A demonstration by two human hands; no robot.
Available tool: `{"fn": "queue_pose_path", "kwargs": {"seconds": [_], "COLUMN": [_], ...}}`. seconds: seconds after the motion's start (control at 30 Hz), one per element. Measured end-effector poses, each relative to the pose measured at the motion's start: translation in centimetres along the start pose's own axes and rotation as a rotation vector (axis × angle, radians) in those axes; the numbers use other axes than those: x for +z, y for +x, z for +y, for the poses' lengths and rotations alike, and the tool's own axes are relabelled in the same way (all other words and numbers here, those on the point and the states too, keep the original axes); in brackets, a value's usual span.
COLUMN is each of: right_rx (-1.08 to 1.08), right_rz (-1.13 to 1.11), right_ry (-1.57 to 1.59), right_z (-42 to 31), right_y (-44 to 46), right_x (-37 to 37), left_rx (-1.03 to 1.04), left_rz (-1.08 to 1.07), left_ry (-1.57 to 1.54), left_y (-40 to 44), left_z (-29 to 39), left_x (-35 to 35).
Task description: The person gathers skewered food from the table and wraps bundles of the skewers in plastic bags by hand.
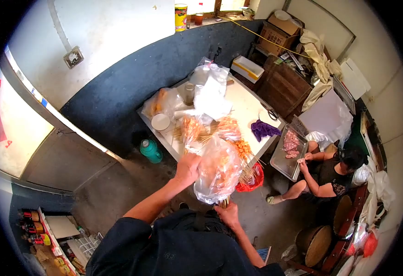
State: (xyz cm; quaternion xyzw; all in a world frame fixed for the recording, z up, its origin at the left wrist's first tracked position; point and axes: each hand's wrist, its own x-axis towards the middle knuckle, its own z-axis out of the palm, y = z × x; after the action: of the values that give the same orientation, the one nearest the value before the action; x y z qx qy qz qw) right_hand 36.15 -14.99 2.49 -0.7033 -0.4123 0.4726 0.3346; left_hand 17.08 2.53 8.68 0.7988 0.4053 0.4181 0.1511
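Observation:
My right hand (229, 214) is closed around the bare stick ends of a skewer bundle. The food end of that bundle sits inside a clear plastic bag (219, 170), held over the table's near edge. My left hand (187, 168) is closed beside the bag, where the sticks of a second skewer bundle (191, 129) run down into it. Whether its fingers also touch the bag is hidden. Beyond lie more skewers (229, 128) with pale orange pieces, and orange skewers (243, 149) to their right.
On the white table (252, 108) are a white bowl (160, 122), plastic bags (210, 94), a purple cloth (264, 130) and scissors (269, 112). A teal flask (151, 151) stands on the floor. At right, a seated person (332, 172) works by a meat tray (286, 154). A red bag (251, 179) hangs nearby.

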Motion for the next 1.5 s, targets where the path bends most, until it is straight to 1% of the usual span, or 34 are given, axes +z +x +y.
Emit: {"fn": "queue_pose_path", "kwargs": {"seconds": [0.07, 0.1, 0.17, 0.2, 0.27, 0.33, 0.4, 0.43, 0.47, 0.5, 0.6, 0.63, 0.67, 0.73, 0.77, 0.8, 0.87, 0.9, 0.93, 1.0, 1.07, 1.13, 1.17, 1.2, 1.27, 1.3, 1.33, 1.37, 1.4, 1.47, 1.5], "right_rx": [0.106, 0.105, 0.157, 0.157, 0.158, 0.123, 0.087, 0.138, 0.188, 0.191, 0.208, 0.210, 0.213, 0.176, 0.178, 0.180, 0.197, 0.212, 0.214, 0.233, 0.236, 0.249, 0.274, 0.295, 0.291, 0.302, 0.313, 0.304, 0.306, 0.323, 0.303], "right_rz": [-0.031, -0.037, -0.076, -0.078, -0.042, -0.039, -0.042, -0.066, -0.093, -0.098, -0.119, -0.148, -0.176, -0.174, -0.169, -0.164, -0.194, -0.227, -0.228, -0.288, -0.292, -0.291, -0.306, -0.322, -0.329, -0.355, -0.380, -0.368, -0.370, -0.366, -0.347], "right_ry": [0.151, 0.151, 0.330, 0.331, 0.216, 0.269, 0.318, 0.345, 0.370, 0.366, 0.356, 0.364, 0.371, 0.336, 0.350, 0.365, 0.407, 0.448, 0.447, 0.488, 0.515, 0.551, 0.584, 0.613, 0.625, 0.682, 0.738, 0.739, 0.735, 0.841, 0.870], "right_z": [-1.6, -1.6, -1.4, -1.3, -1.1, -0.5, -0.7, -1.1, -1.6, -2.1, -2.9, -2.8, -2.6, -3.1, -3.0, -3.0, -3.0, -3.2, -3.3, -3.7, -3.9, -4.4, -5.0, -5.7, -6.2, -6.4, -6.5, -6.7, -6.9, -7.3, -7.7], "right_y": [-0.8, -0.9, -1.2, -1.2, -1.3, -1.1, -1.2, -1.2, -1.2, -1.3, -1.2, -1.1, -1.1, -1.3, -1.3, -1.4, -1.3, -1.2, -1.3, -1.3, -1.2, -1.3, -1.2, -1.1, -1.0, -0.9, -0.8, -0.8, -0.8, -0.7, -0.5], "right_x": [-0.3, -0.3, -0.4, -0.4, -0.2, 0.0, 0.0, -0.2, -0.4, -0.5, -0.6, -0.5, -0.5, -0.5, -0.5, -0.5, -0.9, -1.1, -1.1, -1.1, -1.0, -0.9, -1.2, -1.4, -1.3, -1.3, -1.3, -1.3, -1.4, -1.7, -1.8], "left_rx": [-0.109, -0.063, -0.132, -0.155, -0.088, -0.073, -0.194, -0.196, -0.242, -0.290, -0.308, -0.254, -0.256, -0.472, -0.489, -0.488, -0.358, -0.428, -0.429, -0.510, -0.527, -0.688, -0.821, -0.825, -1.052, -1.057, -1.000, -0.943, -0.946, -0.864, -0.862], "left_rz": [-0.074, 0.009, -0.037, -0.054, -0.101, -0.140, -0.393, -0.394, -0.252, -0.108, -0.091, -0.027, -0.027, -0.130, -0.048, -0.050, -0.033, -0.046, -0.047, -0.156, -0.186, -0.070, -0.051, -0.055, -0.160, -0.158, -0.157, -0.155, -0.152, -0.268, -0.272], "left_ry": [0.258, 0.309, 0.348, 0.343, 0.209, -0.058, -0.055, -0.055, -0.087, -0.117, -0.168, -0.185, -0.190, -0.244, -0.262, -0.264, 0.217, 0.234, 0.234, 0.185, 0.133, -0.412, -0.638, -0.641, -0.948, -0.948, -0.891, -0.837, -0.838, -0.503, -0.503], "left_y": [-0.8, -0.7, -1.9, -2.9, -5.0, -7.4, -9.1, -8.9, -8.4, -8.0, -7.5, -6.2, -6.0, -5.5, -5.4, -5.1, -4.8, -4.7, -5.0, -5.7, -6.9, -7.1, -6.8, -6.5, -6.0, -6.3, -6.6, -7.1, -7.5, -8.3, -8.4], "left_z": [-3.5, -4.6, -5.9, -6.5, -5.3, -3.0, -1.6, -1.3, -0.9, -0.7, -3.9, -3.6, -4.4, -5.8, -6.3, -6.8, -8.0, -8.4, -8.9, -9.8, -9.5, -7.6, -6.7, -6.2, -5.7, -6.2, -6.9, -7.4, -7.5, -7.7, -7.4], "left_x": [0.2, 0.0, -0.7, -0.5, -1.2, -1.6, -2.0, -1.9, -1.5, -1.4, -0.1, 0.0, 0.4, 0.8, 1.2, 1.2, 1.0, 1.0, 1.4, 2.6, 3.9, 3.9, 3.7, 3.6, 3.5, 3.8, 4.3, 4.9, 4.8, 4.2, 3.5]}}
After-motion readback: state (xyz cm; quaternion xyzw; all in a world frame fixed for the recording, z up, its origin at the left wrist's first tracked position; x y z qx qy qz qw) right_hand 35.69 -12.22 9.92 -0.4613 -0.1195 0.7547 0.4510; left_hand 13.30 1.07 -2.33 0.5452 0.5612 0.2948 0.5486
